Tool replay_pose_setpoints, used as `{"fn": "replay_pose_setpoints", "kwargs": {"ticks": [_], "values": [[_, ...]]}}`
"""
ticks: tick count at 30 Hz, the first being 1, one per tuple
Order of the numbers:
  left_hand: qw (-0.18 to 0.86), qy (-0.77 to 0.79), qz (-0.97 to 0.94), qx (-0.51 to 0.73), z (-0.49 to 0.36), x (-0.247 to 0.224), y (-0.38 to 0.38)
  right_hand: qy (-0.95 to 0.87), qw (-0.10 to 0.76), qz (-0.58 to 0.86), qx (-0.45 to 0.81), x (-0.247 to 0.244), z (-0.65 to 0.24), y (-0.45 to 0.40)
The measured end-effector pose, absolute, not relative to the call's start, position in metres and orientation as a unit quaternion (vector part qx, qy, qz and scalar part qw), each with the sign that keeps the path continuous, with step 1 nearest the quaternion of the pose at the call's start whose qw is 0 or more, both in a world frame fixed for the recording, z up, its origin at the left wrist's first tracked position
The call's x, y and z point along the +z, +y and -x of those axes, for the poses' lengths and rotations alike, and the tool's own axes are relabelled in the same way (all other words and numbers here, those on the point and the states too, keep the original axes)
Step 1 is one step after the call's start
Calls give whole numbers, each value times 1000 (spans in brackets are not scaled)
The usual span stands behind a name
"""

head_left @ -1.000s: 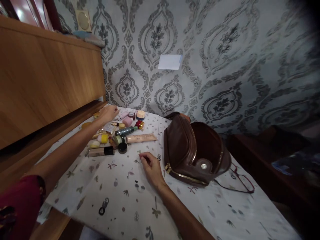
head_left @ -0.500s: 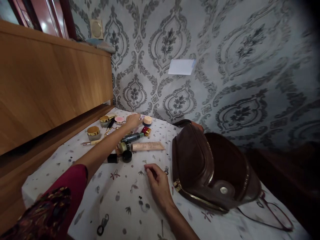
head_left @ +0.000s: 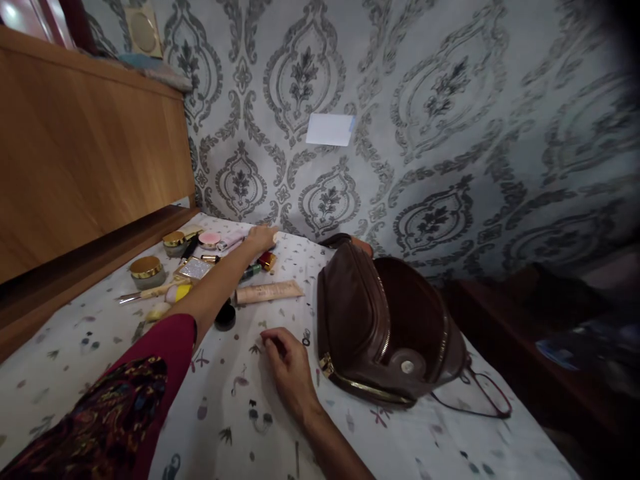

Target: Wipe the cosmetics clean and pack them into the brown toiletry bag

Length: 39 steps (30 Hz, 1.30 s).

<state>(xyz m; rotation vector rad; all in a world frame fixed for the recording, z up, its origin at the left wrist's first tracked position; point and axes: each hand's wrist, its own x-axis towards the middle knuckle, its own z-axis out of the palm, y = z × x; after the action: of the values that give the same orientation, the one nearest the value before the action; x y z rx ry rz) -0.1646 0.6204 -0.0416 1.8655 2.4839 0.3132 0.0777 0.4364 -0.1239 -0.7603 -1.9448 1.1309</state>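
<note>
Beige-topped container [head_left: 275,237] shows only in part at the left hand [head_left: 261,239], near the cloth's wall-side edge—whether those fingers are clamped on it, I cannot tell. Outward lie a red-and-gold item [head_left: 268,260] and a beige tube [head_left: 269,292], its faint lettering too small to read. Nearer, the right hand [head_left: 290,367] is loosely curled and empty, fingertip contact unclear—bare patterned cloth [head_left: 225,400] around it, the brown bag [head_left: 357,313] just beside.

The left hand [head_left: 261,239] has moved from near the surface's [head_left: 225,380] far left corner, along its far edge, to the cream-lidded jar [head_left: 275,237], mostly covering it.
</note>
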Motion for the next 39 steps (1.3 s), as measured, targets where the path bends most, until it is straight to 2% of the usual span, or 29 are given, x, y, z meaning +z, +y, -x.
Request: {"fn": "replay_pose_setpoints", "kwargs": {"ticks": [9, 16, 23, 31, 35, 39], "values": [[17, 790, -580, 201, 179, -40, 590, -763, 368, 295, 441, -123, -79, 436], [31, 788, -542, 290, 231, -13, 531, -766, 365, 294, 440, -124, -79, 436], [55, 813, -526, 244, 290, 8, 460, -770, 355, 299, 437, -122, -79, 437], [150, 735, -636, 182, 271, -3, 431, -763, 367, 300, 439, -125, -76, 438], [134, 727, -644, 197, 264, -11, 435, -773, 355, 298, 434, -124, -78, 438], [71, 776, -589, 214, 292, -3, 428, -770, 359, 300, 435, -123, -78, 438]]}}
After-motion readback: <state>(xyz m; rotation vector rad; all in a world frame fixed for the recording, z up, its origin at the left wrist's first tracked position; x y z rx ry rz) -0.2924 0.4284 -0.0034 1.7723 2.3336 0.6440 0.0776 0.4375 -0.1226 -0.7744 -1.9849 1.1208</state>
